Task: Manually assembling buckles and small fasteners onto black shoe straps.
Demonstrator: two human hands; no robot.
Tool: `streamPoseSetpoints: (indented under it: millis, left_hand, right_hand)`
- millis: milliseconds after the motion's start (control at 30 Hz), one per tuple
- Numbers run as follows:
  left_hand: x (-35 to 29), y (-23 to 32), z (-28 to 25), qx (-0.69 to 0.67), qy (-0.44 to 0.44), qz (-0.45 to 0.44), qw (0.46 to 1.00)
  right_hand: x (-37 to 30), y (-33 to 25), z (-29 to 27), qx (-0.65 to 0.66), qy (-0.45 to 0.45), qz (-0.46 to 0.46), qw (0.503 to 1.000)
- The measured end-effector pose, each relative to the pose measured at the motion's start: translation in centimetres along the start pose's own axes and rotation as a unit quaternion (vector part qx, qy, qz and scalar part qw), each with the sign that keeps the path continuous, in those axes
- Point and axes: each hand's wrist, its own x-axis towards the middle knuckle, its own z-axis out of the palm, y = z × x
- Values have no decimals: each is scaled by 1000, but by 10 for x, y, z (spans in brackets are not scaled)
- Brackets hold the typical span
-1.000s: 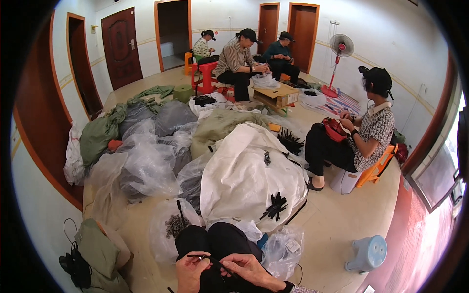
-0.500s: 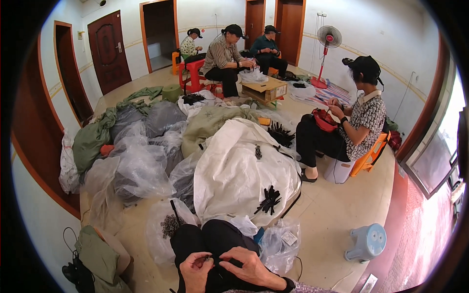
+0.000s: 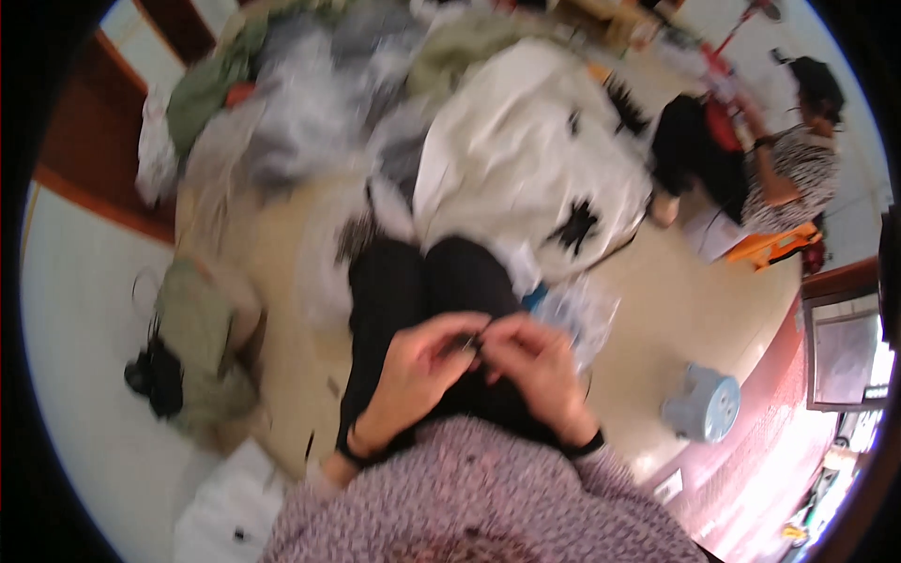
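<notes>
Over my black-trousered lap, my left hand (image 3: 427,361) is closed, thumb and fingers pinching a small dark piece (image 3: 465,343). Against it, nearly touching, my right hand (image 3: 537,361) is also closed in a pinch at the same spot. What its fingertips grip is blurred and partly hidden. Just past my knees, a heap of small dark pieces (image 3: 355,236) lies on clear plastic. A bundle of black strips (image 3: 577,225) rests on the large white sack (image 3: 507,141) ahead.
Clear plastic bags (image 3: 582,314) lie right of my knees. A blue stool (image 3: 704,403) stands at the right. Green cloth (image 3: 192,319) and a black bag (image 3: 155,375) are at the left. Another person (image 3: 784,169) sits on an orange chair (image 3: 774,246) at the far right.
The view has tipped downward, so my hands and forearms appear higher and my patterned top shows. My two hands have come closer together at the fingertips.
</notes>
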Motion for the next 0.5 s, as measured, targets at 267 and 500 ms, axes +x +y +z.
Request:
streamPoseSetpoints:
  millis: [267, 500]
  left_hand:
    - [-1, -18, -15, 60, -26, 39, 997]
    - [-8, -20, -17, 34, -41, 43, 998]
  right_hand:
    - [8, 14, -6, 294, -83, 143, 942]
    - [-3, 19, -2, 299, -81, 154, 938]
